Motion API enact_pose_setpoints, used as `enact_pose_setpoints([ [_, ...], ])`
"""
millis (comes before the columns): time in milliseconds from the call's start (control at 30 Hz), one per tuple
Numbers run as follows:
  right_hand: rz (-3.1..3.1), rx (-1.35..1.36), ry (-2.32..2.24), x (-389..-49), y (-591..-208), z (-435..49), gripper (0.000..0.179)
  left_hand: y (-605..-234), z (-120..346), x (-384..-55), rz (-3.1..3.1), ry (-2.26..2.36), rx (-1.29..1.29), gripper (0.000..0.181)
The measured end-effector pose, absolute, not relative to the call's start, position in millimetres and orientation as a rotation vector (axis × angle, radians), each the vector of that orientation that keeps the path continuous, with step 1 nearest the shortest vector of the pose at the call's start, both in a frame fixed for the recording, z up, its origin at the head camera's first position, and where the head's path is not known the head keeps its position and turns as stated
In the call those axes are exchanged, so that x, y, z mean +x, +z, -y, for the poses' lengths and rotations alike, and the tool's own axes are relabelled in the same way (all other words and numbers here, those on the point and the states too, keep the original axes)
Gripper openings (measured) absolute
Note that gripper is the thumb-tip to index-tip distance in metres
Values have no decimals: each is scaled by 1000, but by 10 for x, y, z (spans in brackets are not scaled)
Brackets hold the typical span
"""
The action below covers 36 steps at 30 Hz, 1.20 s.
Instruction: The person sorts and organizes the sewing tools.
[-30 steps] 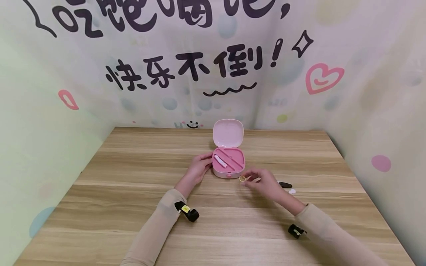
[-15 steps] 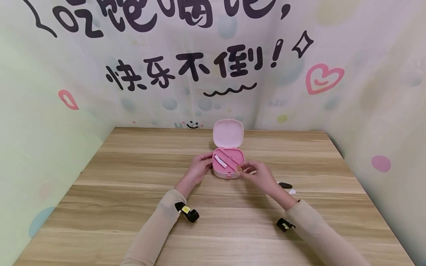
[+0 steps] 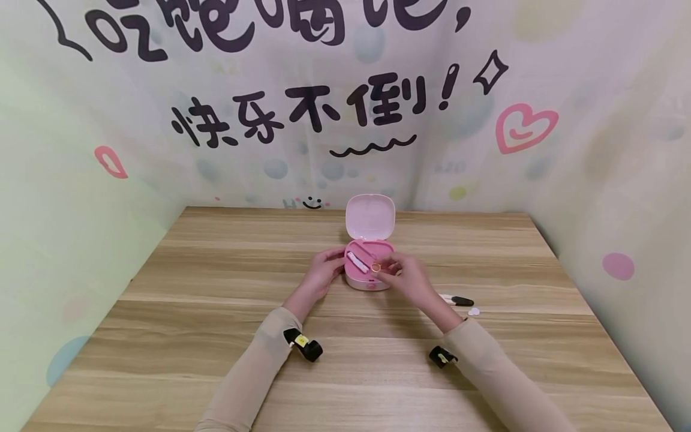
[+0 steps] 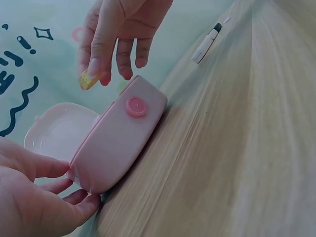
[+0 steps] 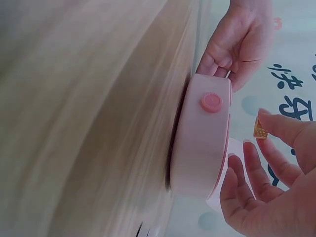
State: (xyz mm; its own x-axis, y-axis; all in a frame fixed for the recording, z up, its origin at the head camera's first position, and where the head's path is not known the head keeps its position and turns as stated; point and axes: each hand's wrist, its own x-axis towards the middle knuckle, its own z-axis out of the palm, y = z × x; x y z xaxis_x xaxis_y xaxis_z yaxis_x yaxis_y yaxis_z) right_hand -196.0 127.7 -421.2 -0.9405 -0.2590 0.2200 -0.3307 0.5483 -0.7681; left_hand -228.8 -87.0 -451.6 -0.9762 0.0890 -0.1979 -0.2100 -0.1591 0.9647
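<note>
A pink box stands on the table with its pale lid raised at the back. Its pink tray has diagonal dividers, and a slim white piece lies in the left part. My left hand holds the box by its left end, fingers at the rim and thumb low on the side. Between thumb and index finger, my right hand pinches a gold ring thimble with a dimpled surface. It is above the tray, and the other fingers are spread apart. This hand hides the tray's right part in the head view.
To the right on the wooden table lies a slim white tool with a black end. Beside it is a small white piece. A printed cloth hangs right behind the table.
My right hand has carried the ring thimble left and away from me, from the box's front right corner to over the tray. The left hand and box have stayed put.
</note>
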Motion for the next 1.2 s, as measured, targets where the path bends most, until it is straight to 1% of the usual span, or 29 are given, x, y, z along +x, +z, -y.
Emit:
enact_pose_setpoints([
  [267, 2713, 478, 1361, -2028, -4219, -1129, 18, -4520, 895, -2288, -1903, 2239, -100, 43],
  [633, 2722, 531, 1309, -2092, -4213, -944, 20, -4486, 919, -2268, -1895, 2239, -72, 45],
  [933, 2710, 568, 1282, -2141, -4264, -874, 12, -4505, 902, -2281, -1896, 2236, -70, 44],
  [1200, 2699, 575, 1202, -2141, -4301, -850, 11, -4523, 906, -2306, -1886, 2250, -77, 45],
])
